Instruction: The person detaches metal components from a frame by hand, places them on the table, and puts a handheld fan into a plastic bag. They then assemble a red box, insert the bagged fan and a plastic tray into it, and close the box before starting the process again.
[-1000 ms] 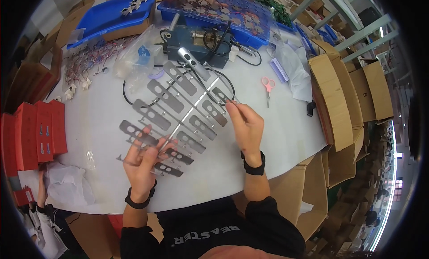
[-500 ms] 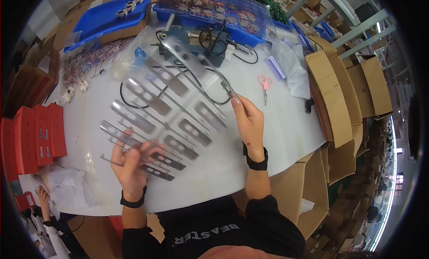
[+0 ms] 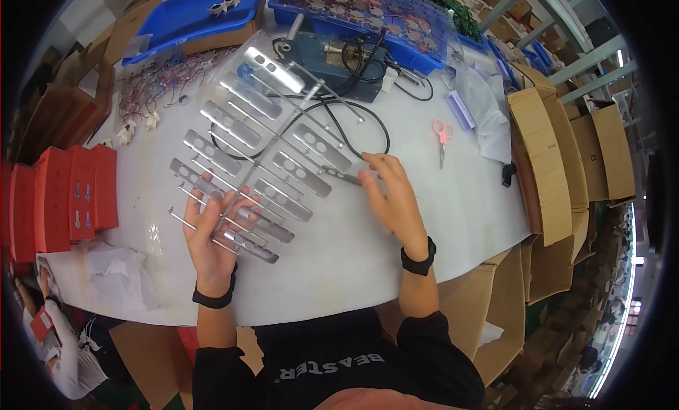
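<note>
My left hand (image 3: 210, 247) is closed round the lower left part of a silver rack of flat plates (image 3: 245, 171), a tree-like frame. Its slim, rounded plates with round holes branch from a central stem on thin rods. The rack is tilted over the table, its far end toward the upper middle. Beside its right edge, my right hand (image 3: 396, 205) is open, with thumb and fingers apart. A narrow plate with dark holes (image 3: 341, 174) ends at the right thumb tip; whether the thumb touches it, or it hangs from the rack, I cannot tell.
Behind the rack stands a blue-grey machine (image 3: 311, 60) with black cables. Blue trays (image 3: 191, 28) of parts line the back. Pink scissors (image 3: 442, 133) lie to the right. Red boxes (image 3: 56, 198) stand left; cardboard boxes (image 3: 541, 162) stand right. A person's arm (image 3: 67, 339) shows at lower left.
My right hand has moved down and right; its fingers have spread off the narrow plate they pinched. The blurred rack now looks steady, still in my left hand.
</note>
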A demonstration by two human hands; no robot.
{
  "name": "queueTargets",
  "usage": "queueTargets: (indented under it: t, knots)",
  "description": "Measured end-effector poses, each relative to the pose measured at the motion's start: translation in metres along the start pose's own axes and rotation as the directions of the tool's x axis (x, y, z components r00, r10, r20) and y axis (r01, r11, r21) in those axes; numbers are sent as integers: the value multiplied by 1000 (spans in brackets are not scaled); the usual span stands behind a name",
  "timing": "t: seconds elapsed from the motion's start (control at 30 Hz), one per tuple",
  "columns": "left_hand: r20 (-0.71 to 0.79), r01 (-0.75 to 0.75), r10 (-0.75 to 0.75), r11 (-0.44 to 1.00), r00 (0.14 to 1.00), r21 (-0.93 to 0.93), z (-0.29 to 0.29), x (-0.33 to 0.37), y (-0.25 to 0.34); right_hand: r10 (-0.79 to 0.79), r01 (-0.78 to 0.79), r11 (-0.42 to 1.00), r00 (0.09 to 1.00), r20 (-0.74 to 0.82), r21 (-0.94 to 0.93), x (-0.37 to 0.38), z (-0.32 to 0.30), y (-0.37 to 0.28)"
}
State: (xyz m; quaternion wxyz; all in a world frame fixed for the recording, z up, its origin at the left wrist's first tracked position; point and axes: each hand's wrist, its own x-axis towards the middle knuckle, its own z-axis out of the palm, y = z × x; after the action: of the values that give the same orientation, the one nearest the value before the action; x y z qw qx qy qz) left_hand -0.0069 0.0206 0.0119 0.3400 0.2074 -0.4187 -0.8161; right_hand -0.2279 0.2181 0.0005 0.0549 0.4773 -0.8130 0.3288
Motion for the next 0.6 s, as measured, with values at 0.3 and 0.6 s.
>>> queueTargets:
  t: [0.3, 0.6]
  knots:
    - [129, 132, -137, 990, 982, 46, 20, -13, -16, 430, -495, 273, 830, 356, 825, -5, -6, -31]
    - [304, 338, -286, 932, 909, -132, 4, -17, -18, 278, -230, 201, 946, 170, 952, -6, -5, -34]
